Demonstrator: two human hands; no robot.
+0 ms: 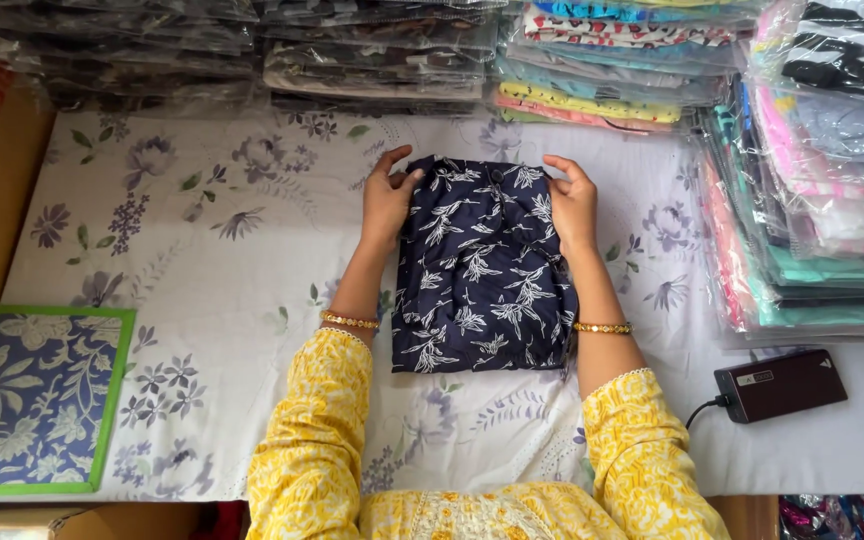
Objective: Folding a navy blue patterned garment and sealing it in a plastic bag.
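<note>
Folded navy cloth garment with white leaf print [482, 270] lies flat on the floral white sheet [222, 290]. Left hand [387, 200] and right hand [572, 200] pinch its far corners, fingers curled on the fabric.

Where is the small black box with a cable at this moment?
In the head view, the black box lies on the flowered sheet at the right, just below the stacks of bagged clothes and to the right of the right hand.
</note>
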